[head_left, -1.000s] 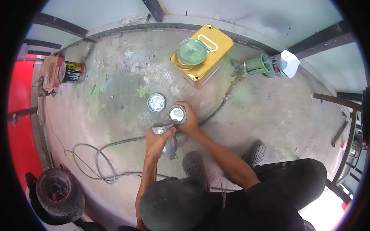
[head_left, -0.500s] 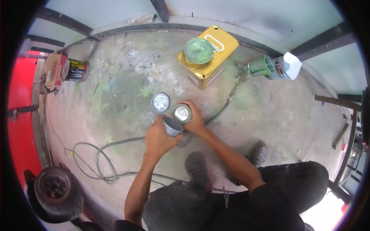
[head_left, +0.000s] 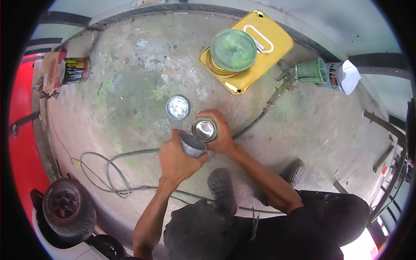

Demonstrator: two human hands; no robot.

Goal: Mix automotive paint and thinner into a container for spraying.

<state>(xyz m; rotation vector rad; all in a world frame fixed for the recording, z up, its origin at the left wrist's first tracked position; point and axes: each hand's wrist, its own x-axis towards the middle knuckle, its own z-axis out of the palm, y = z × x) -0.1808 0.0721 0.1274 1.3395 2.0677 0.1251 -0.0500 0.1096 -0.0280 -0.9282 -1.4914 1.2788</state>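
Note:
My right hand (head_left: 224,135) grips a small open metal can (head_left: 204,128) with a shiny inside, held low over the concrete floor. My left hand (head_left: 177,158) holds a grey metal cup (head_left: 191,144), tilted with its rim touching the can's edge. A round silver lid (head_left: 178,107) lies flat on the floor just left of the can, apart from both hands.
A yellow flat jerry can (head_left: 260,47) with a green-stained round lid (head_left: 233,49) on it lies beyond. A green spray gun (head_left: 310,72) and hose (head_left: 255,121) lie at right, a dark tin (head_left: 74,70) far left, looped cable (head_left: 108,173) and a small wheel (head_left: 68,209) at lower left.
Both hands have shifted slightly with the can and cup held together. The grey cup has tilted closer against the can's rim.

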